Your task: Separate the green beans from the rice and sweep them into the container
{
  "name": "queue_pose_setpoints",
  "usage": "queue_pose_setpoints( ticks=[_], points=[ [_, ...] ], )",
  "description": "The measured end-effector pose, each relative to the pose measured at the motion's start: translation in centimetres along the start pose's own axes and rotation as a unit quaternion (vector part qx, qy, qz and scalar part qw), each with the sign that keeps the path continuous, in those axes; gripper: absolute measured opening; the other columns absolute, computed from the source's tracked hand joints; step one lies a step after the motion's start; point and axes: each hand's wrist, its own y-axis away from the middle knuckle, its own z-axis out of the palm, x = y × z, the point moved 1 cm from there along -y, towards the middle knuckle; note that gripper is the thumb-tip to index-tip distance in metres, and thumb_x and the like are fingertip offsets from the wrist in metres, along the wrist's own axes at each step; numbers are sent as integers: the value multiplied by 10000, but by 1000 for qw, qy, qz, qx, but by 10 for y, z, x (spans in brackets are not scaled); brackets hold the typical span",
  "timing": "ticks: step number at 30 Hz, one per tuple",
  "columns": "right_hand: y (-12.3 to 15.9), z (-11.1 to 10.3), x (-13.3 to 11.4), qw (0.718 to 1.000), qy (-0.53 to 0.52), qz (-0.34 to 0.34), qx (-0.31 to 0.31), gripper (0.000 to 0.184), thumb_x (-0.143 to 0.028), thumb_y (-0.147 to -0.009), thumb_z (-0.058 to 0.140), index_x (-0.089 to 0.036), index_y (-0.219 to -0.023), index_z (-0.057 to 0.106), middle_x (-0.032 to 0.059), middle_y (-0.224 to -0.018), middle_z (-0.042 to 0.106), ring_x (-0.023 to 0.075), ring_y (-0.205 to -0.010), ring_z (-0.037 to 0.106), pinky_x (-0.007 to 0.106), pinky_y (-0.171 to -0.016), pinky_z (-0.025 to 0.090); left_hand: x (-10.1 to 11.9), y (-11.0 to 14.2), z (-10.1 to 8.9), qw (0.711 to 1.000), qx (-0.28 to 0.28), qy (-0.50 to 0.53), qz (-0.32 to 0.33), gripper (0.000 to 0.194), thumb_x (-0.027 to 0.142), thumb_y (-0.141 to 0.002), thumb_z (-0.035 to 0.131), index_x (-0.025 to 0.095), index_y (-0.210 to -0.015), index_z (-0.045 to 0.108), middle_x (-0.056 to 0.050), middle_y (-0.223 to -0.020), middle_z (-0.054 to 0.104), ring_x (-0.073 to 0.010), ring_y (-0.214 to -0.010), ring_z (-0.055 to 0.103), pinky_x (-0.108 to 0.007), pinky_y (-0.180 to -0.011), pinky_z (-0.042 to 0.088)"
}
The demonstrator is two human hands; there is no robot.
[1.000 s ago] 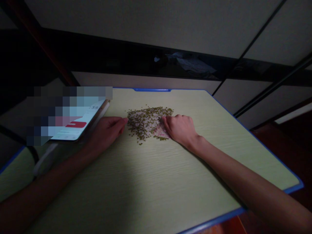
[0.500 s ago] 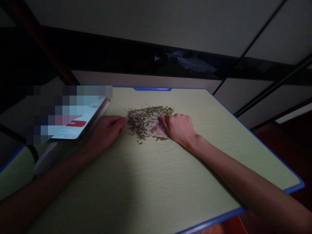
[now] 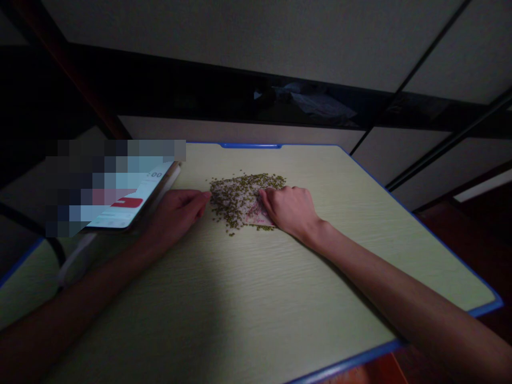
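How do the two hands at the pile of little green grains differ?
The left hand sits at the left edge of the pile of grains, while the right hand is at its right side, by the pink-patterned paper. The left hand is in deeper shade; the right hand is better lit. Both have curled fingers.

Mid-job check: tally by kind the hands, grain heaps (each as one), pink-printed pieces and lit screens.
Hands: 2 (left hand, right hand)
Heap of grains: 1
Pink-printed piece, partly covered: 1
Lit screen: 1
Total: 5
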Motion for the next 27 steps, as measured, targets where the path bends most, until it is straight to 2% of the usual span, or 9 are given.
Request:
queue_pose_setpoints(
  ticks=[9, 17, 27],
  points=[
    [3, 0, -1, 1000, -1, -10, 5, 487, -347, -916, 230, -147, -719, 628, 119, -632, 667, 206, -566, 628, 254, -488, 338, 4, 1, 0, 1000, -1, -8, 1, 356, 393, -715, 439, 181, -431, 406, 83, -335, 339, -57, -339, 314, -194, -416, 243],
    [0, 0, -5, 1000, -13, -12, -8, 519, -354, -920, 204, -142, -752, 647, 118, -653, 661, 209, -593, 632, 260, -504, 337, 0, 0, 0, 1000, -4, 0, 8, 355, 403, -718, 447, 184, -440, 415, 84, -345, 341, -61, -344, 317, -194, -418, 247],
    [1, -3, -6, 999, -12, -28, -13, 517, -359, -923, 197, -149, -771, 645, 110, -657, 663, 209, -584, 629, 260, -503, 326, 6, 3, -1, 1000, -3, -7, 2, 358, 366, -734, 450, 181, -432, 403, 74, -339, 339, -71, -365, 318, -203, -433, 250]
  ],
)
